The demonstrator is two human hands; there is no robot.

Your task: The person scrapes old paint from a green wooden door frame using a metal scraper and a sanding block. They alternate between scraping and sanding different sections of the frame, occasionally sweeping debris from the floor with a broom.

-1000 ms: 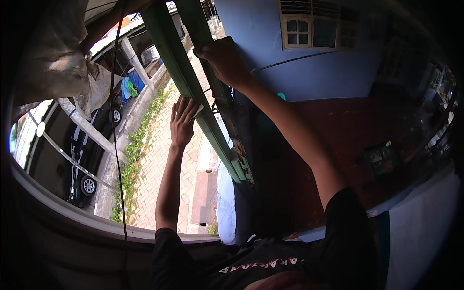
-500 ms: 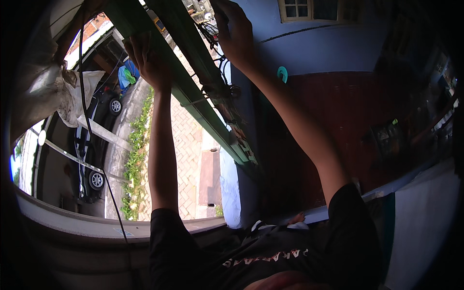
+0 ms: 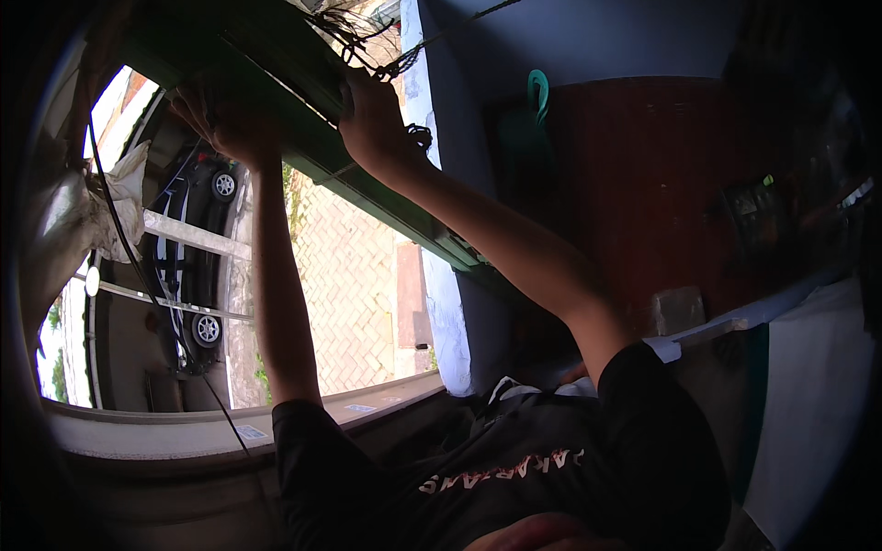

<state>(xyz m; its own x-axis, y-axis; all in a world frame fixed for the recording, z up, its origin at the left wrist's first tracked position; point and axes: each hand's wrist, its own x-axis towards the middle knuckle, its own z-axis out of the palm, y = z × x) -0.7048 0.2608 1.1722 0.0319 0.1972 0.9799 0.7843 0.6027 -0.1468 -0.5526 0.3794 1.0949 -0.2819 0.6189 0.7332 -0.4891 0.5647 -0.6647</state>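
A long green beam (image 3: pixel 377 202) runs slantwise from the upper left down toward a light blue pillar (image 3: pixel 432 303). My left hand (image 3: pixel 230 129) lies against its near left edge in deep shade, the fingers stretched out along the surface. On the opposite edge is my right hand (image 3: pixel 377 129), its fingers curled onto the beam; the fingertips are partly hidden. Dark tangled wires (image 3: pixel 354 37) hang just above that hand, and a small dark coil (image 3: pixel 419 136) sits beside its wrist.
Left of my arm hang a black cable (image 3: pixel 138 262) and a crumpled pale sheet (image 3: pixel 119 202). Below are a parked car (image 3: pixel 179 266), brick paving (image 3: pixel 354 285) and a ledge (image 3: pixel 165 436). To the right are a dark red surface (image 3: pixel 634 202) and a green ring-shaped object (image 3: pixel 538 96).
The view has shifted, and the beam fills more of the upper left. My right hand has come down from the top edge onto the beam; my left hand has shifted left along it.
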